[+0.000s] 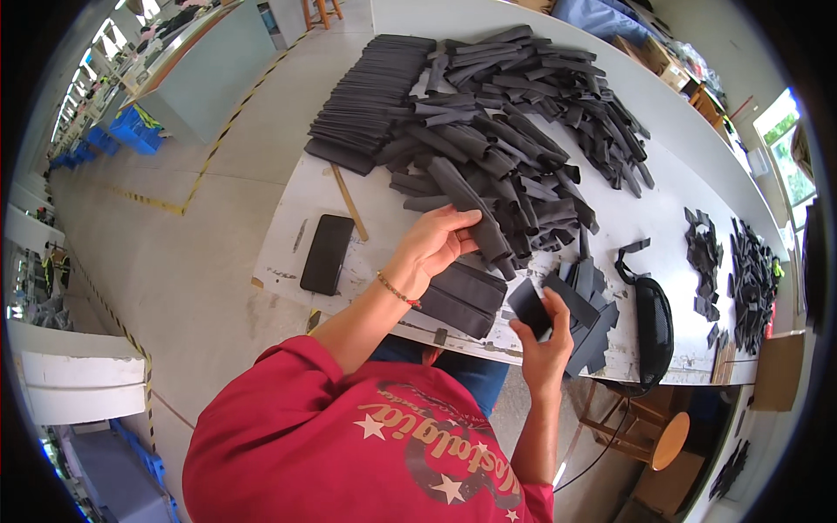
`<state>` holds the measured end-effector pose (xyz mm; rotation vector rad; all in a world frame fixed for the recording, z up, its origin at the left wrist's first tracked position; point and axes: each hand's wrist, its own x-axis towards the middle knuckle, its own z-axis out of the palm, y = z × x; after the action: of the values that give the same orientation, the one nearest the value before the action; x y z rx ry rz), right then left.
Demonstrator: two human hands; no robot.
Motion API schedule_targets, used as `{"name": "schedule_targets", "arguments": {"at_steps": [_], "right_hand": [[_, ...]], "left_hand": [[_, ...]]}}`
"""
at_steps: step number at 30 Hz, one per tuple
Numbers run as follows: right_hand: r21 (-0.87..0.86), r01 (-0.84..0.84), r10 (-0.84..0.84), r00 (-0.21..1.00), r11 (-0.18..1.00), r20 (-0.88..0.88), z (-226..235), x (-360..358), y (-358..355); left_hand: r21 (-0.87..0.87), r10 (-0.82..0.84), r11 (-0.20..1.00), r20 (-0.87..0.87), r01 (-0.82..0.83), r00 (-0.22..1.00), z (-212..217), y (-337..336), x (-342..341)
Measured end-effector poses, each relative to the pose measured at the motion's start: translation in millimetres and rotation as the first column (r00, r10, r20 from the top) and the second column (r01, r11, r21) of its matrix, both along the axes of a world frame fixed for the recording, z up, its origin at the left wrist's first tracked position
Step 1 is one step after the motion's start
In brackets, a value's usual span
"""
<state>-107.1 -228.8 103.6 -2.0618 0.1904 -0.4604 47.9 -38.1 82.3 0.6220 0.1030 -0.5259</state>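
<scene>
My left hand (433,247) grips a long black strip (466,209) in the big pile (514,166); my right hand (545,336) pinches a small black piece (529,307). A hard pull could tumble the pile

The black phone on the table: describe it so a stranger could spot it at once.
Start at the white table heaped with dark fabric strips. Move to its near left corner, left of the person's left hand and beside a thin wooden stick. There lies the phone: flat, alone, a glossy hard rectangle, unlike the soft matte strips.
</scene>
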Motion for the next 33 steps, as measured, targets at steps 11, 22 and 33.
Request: {"name": "schedule_targets", "arguments": {"at_steps": [11,22,33], "right_hand": [[-0.057,-0.074,0.081,0.988,0.996,0.130,29,6,8],[-0.429,0.013,0.094,0.969,0.903,0.227,37,18,0],[-0.633,0.166,0.083,0.935,0.756,0.344,26,23,15]], "left_hand": [[0.004,-0.011,1.000,0.094,0.011,0.995,19,-6,-11],[0.053,-0.179,0.983,0.100,0.175,0.979,14,-5,-17],[0.150,-0.165,0.979,0.170,0.140,0.971,35,-14,-39]]}}
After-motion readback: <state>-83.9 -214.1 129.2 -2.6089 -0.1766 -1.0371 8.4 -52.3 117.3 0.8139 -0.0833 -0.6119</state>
